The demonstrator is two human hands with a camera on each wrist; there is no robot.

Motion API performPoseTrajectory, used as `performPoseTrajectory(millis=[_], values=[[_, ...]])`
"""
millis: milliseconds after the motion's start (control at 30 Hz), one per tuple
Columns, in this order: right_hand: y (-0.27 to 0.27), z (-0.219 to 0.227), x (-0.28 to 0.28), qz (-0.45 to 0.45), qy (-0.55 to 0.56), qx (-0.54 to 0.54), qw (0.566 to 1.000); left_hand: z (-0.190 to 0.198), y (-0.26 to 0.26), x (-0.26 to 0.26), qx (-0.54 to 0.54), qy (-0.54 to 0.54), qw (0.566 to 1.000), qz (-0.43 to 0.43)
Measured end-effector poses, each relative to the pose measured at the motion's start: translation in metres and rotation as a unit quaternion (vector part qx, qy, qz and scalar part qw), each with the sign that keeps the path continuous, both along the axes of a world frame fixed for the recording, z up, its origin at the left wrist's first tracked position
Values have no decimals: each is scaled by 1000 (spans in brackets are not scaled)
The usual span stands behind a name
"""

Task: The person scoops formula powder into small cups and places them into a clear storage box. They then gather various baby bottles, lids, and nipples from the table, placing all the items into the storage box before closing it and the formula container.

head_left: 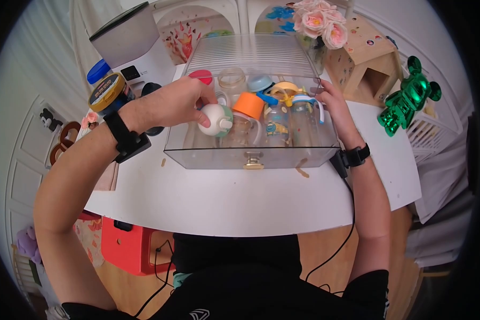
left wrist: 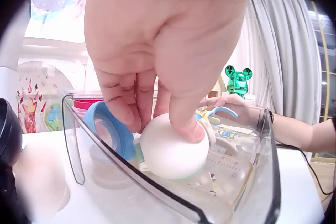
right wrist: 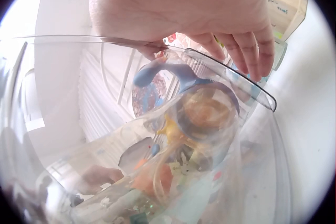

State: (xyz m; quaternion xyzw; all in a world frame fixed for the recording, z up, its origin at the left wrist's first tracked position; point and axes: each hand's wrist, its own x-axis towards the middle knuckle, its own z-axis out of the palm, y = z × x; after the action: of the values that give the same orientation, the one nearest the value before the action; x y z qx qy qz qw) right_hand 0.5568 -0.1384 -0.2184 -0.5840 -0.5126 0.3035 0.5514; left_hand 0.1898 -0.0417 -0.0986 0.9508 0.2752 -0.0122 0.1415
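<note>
A clear lidded box (head_left: 208, 159) stands on the white table, its ribbed lid (head_left: 240, 50) raised at the back. Inside are several children's drinking bottles, one with an orange cap (head_left: 249, 105), others with blue and yellow tops. My left hand (head_left: 189, 101) pinches the rounded white lid (left wrist: 173, 148) of a white-and-green bottle between thumb and fingers, at the box's left front. Beside that lid is a blue ring-shaped cap (left wrist: 107, 129). At the right side wall, my right hand (head_left: 337, 104) grips the rim (right wrist: 231, 71), thumb inside and fingers outside.
Left of the box stand a yellow-lidded tub (head_left: 109, 93) and a white-and-grey container (head_left: 125, 45). Pink flowers (head_left: 322, 24), a wooden house (head_left: 365, 64) and a shiny green bear figure (head_left: 410, 96) are at the right. A cable (head_left: 341, 240) hangs from the right wrist.
</note>
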Motion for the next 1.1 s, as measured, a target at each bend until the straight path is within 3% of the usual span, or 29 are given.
performPoseTrajectory(millis=[200,333,433,500,567,633,700,733,867,1100], values=[[2,0,2,7,7,3,1000,2,1,-2,-24,16,1000,-4],[-2,2,-1,12,14,7,1000,15,5,-21,-77,-50,994,59],[-3,3,-3,16,19,12,1000,12,20,-52,-31,-130,986,96],[-5,5,-6,16,19,22,999,8,23,-76,-80,-82,986,122],[-5,7,-2,32,18,13,999,-9,26,-95,-179,-72,977,88],[-5,6,-4,45,37,14,998,-25,22,-100,-197,-61,978,17],[-7,3,-7,55,72,26,995,-33,12,-100,-200,-40,979,23],[-8,4,-6,63,100,-17,993,-35,10,-97,-184,-35,982,27],[1,-12,5,47,54,36,997,-43,14,-93,-144,-63,988,2],[-1,-6,3,11,67,31,997,-52,22,-90,-212,-157,965,10]])
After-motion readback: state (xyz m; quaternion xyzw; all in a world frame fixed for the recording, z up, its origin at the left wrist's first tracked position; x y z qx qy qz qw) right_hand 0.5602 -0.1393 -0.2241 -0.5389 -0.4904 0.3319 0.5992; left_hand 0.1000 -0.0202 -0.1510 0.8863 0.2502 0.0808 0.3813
